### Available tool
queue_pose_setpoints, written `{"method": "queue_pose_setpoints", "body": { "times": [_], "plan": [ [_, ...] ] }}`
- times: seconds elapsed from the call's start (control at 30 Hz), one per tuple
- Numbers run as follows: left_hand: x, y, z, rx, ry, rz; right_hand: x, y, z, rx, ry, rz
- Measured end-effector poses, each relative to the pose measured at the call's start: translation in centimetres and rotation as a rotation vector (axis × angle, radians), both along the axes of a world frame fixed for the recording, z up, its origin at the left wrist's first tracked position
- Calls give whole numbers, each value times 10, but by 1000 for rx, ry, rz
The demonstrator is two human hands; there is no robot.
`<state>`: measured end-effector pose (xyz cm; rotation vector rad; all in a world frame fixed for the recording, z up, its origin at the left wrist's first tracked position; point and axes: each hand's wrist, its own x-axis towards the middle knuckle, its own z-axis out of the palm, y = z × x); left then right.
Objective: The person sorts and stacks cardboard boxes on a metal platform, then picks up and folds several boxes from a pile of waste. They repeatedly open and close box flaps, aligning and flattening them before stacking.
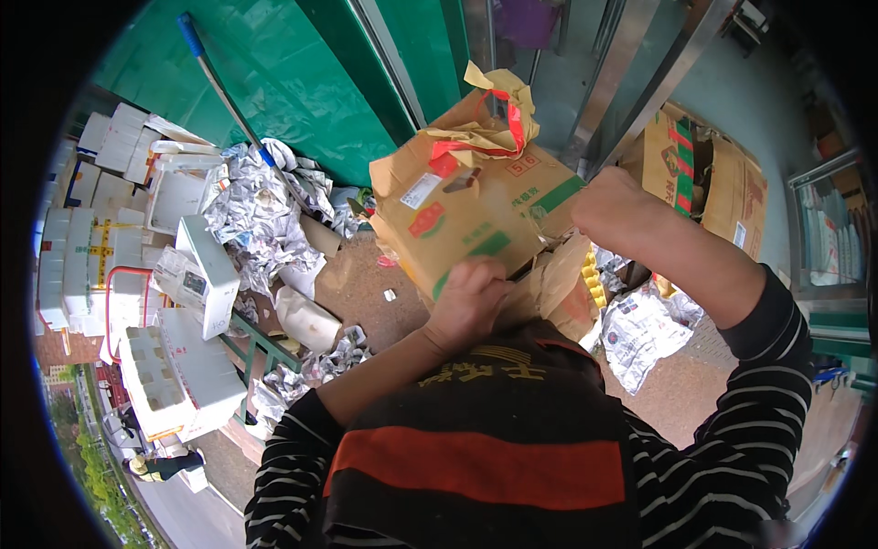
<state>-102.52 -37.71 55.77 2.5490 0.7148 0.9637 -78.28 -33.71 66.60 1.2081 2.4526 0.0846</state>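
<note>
A brown cardboard box (476,206) with green and red print is tilted in front of my body. Torn brown tape with red strips (512,128) hangs loosely at its far end. My left hand (468,306) is closed on the near edge of the box, its fingers curled over the cardboard. At the box's right corner my right hand (608,210) is closed too, apparently gripping the edge; its fingertips are hidden. A loose brown flap (549,288) sticks out between the hands. Beside it shows a yellow moulded tray (593,279), partly covered.
Crumpled newspaper (261,206) is heaped at the left, with a blue-handled pole (224,96) leaning over it. White foam boxes (174,375) are stacked farther left. More cardboard boxes (704,178) stand right of metal posts (631,82). Crumpled sheets (649,334) lie on the floor.
</note>
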Motion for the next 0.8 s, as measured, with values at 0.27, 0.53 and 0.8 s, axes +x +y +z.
{"method": "queue_pose_setpoints", "body": {
  "times": [0.27, 0.53, 0.8],
  "plan": [
    [-5, 6, 2, 88, 110, -84, 22, 14, -2, 50, 37, -13],
    [3, 20, 4, 163, 376, 253, 64, -26, -1, -309, 1116, -691],
    [-2, 50, 5, 140, 177, 164, -30, -79, -144, -665, 2049, -806]
  ]
}}
